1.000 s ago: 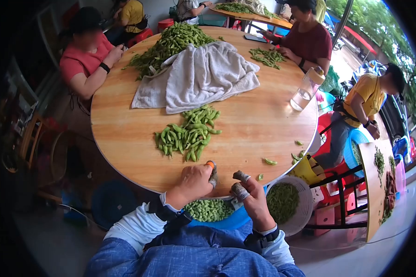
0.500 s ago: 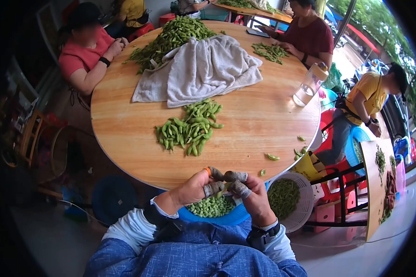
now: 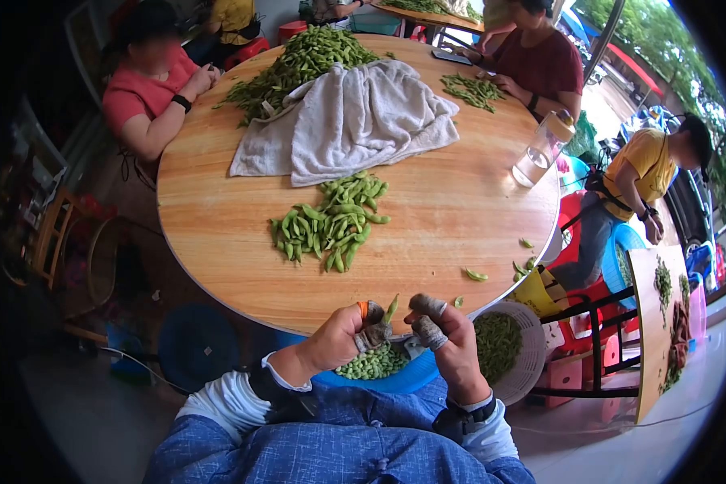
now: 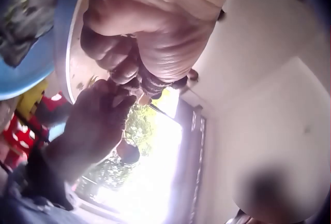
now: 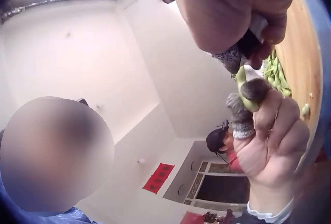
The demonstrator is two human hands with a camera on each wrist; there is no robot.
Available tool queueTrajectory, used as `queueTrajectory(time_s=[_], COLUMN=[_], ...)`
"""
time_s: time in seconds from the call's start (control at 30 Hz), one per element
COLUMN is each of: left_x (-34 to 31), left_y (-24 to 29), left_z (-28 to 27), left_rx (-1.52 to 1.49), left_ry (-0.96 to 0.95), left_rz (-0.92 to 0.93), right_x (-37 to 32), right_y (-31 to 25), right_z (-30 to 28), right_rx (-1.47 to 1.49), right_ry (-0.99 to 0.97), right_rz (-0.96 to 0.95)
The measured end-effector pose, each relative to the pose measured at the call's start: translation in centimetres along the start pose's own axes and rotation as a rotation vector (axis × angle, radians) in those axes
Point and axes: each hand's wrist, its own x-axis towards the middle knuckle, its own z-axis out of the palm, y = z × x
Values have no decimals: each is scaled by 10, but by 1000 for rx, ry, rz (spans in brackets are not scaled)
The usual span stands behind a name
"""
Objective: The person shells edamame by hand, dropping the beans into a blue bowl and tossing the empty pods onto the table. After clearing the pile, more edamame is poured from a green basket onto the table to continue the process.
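Observation:
My left hand (image 3: 331, 337) pinches a green soybean pod (image 3: 391, 308) between thumb and index finger, its tip pointing up. Grey wrapping covers those fingertips, and an orange band shows on the index finger. Just to the right, my right hand (image 3: 460, 351) has its wrapped thumb and index finger apart, with the other fingers bent. The right wrist view shows the pod (image 5: 242, 79) close below the right thumb. Under both hands, shelled green beans (image 3: 371, 361) fill a blue basin (image 3: 415, 377). A small heap of pods (image 3: 331, 230) lies ahead on the round table (image 3: 242, 242).
A pale towel (image 3: 347, 121) partly covers a big pod heap (image 3: 315, 68). A water bottle (image 3: 536, 157) stands near the right edge, with a few loose pods (image 3: 476, 275) nearer me. A white basket (image 3: 528, 355) of pods or shells is at right. Other people sit around.
My left hand drew back from the table edge with a pod. Both hands met over the basin half a second ago; now they are slightly apart, with the pod upright in the left.

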Motion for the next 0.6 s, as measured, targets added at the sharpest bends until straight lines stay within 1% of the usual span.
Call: queueTrajectory(time_s=[0.03,0.13,0.17,0.27,0.37,0.47,0.6], left_x=[0,-1,-1,-2,-3,-3,-4], left_y=[2,1,5,3,7,6,2], left_z=[2,5,6,6,8,8,6], left_rx=[261,670,823,1104,1182,1220,1273], left_ry=[68,130,132,116,137,145,115], left_rz=[142,180,163,223,223,263,294], right_x=[-2,-4,-5,-5,-5,-4,-4], right_y=[-2,5,1,6,10,12,12], right_z=[0,1,3,2,3,4,5], right_rx=[13,107,129,131,110,84,93], right_ry=[-23,-151,-149,-142,-140,-128,-122], right_rz=[100,78,80,132,121,121,104])
